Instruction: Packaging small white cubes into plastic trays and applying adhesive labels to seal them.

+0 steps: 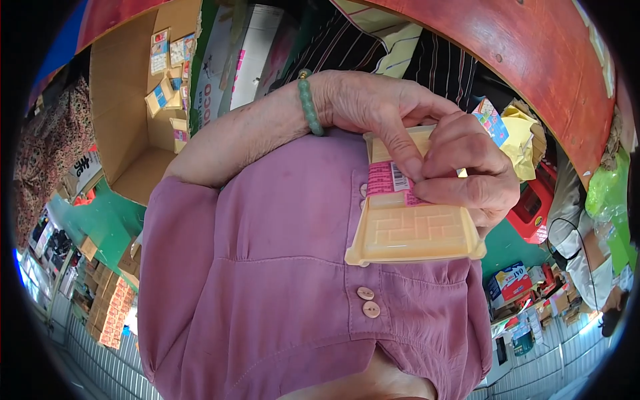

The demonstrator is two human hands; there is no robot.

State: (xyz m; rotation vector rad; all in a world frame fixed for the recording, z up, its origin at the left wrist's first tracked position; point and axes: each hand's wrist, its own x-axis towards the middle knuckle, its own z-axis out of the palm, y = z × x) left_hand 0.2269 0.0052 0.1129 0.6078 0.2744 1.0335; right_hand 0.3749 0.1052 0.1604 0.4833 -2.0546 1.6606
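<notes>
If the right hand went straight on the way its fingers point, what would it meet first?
Most likely the left hand, at its thumb, next to the fingertips of the right hand over the pink label; depth between them is unclear.

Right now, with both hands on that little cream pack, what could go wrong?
The pink label might crease or tear, because the left hand and right hand crowd together over it. The cream pack could slip or bend, since it seems held up by fingers alone in front of the purple shirt.
</notes>
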